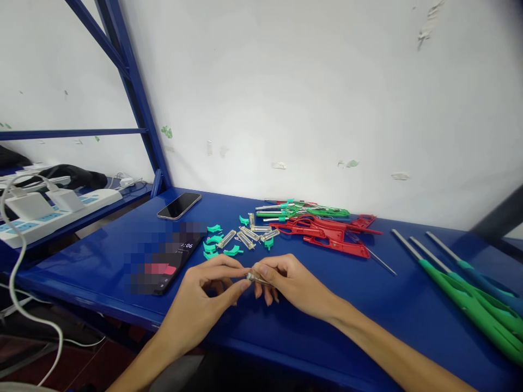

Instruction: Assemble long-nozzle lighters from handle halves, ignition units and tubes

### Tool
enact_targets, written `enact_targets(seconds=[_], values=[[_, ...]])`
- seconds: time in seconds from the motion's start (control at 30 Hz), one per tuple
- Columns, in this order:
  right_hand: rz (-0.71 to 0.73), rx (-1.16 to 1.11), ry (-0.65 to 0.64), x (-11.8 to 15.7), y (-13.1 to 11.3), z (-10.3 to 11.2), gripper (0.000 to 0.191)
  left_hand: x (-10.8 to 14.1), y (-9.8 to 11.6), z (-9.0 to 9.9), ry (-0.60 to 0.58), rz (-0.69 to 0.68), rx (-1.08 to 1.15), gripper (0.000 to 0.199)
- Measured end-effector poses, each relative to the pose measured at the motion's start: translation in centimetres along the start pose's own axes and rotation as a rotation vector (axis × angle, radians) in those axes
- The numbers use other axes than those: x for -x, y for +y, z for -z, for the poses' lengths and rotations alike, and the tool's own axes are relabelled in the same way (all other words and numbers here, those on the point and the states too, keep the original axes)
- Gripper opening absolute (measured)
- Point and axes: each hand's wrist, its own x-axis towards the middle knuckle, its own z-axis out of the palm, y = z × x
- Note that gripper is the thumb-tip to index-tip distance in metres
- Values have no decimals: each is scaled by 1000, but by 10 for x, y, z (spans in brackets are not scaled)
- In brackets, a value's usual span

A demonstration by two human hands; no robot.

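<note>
My right hand [286,277] pinches a small clear lighter tank [258,279] between thumb and fingers, over the table's front part. At its left end, which looks whitish and metallic, the thumb and index finger of my left hand [216,283] close on the tank. My fingers cover much of the piece. Just behind lie several similar clear tanks [246,238], loosely heaped. Teal plastic triggers [232,250] are scattered around them.
Red lighter shells [327,234] and green ones with metal rods [322,211] are piled by the wall. Long green lighters [461,294] lie at right. Two phones, one lit [175,267] and one dark [180,206], rest at left. A white power strip [61,212] stands beyond the blue frame [134,92].
</note>
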Motion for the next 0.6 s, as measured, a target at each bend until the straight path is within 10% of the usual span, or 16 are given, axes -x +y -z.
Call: enact_targets(seconds=[0.6], values=[[-3,-1,-5,1,1,0,56,-1,0,1,-16,-60,-37,16]])
